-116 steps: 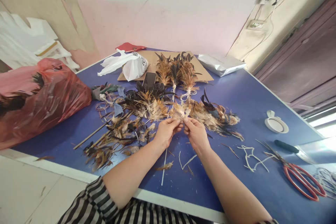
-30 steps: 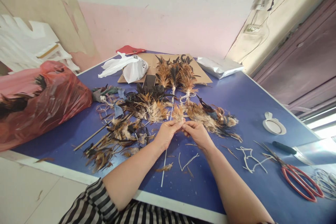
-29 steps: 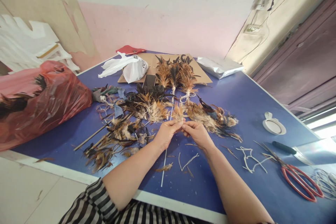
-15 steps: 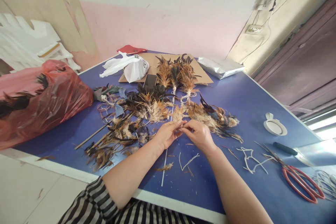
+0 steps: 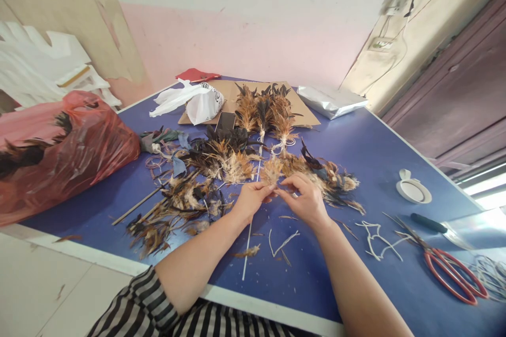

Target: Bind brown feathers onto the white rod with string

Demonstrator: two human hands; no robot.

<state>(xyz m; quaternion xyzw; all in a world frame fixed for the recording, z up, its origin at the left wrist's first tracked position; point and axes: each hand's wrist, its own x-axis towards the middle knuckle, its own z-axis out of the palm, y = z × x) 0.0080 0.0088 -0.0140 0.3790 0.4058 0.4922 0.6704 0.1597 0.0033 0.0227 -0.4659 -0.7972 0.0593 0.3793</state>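
Observation:
My left hand (image 5: 253, 200) pinches the base of a small bunch of orange-brown feathers (image 5: 271, 168) over the blue table (image 5: 300, 279). Its quills are hidden by the fingers. Close beside it, my right hand (image 5: 307, 201) has thumb and forefinger apart, with the thumb tip near the left fingertips. Behind the right hand lies a heap of tan and dark feathers (image 5: 340, 181). Black and orange feathers (image 5: 233, 160) are piled beyond my left hand, and looser brown ones (image 5: 185, 197) lie left of it. Several tied feather bundles (image 5: 263, 110) rest on cardboard (image 5: 302, 108) at the back.
At the right are red-handled scissors (image 5: 450, 274), a dark-handled knife (image 5: 430, 222), white cord (image 5: 377, 242) and a roll of tape (image 5: 414, 190). A red plastic bag (image 5: 90, 147) holding feathers stands left. A phone (image 5: 226, 121), white bag (image 5: 205, 105) and silver packet (image 5: 332, 101) lie further back.
My right hand has moved slightly right, and its thumb and forefinger have parted. My left hand keeps its pinch, and the small feather bunch shows more clearly.

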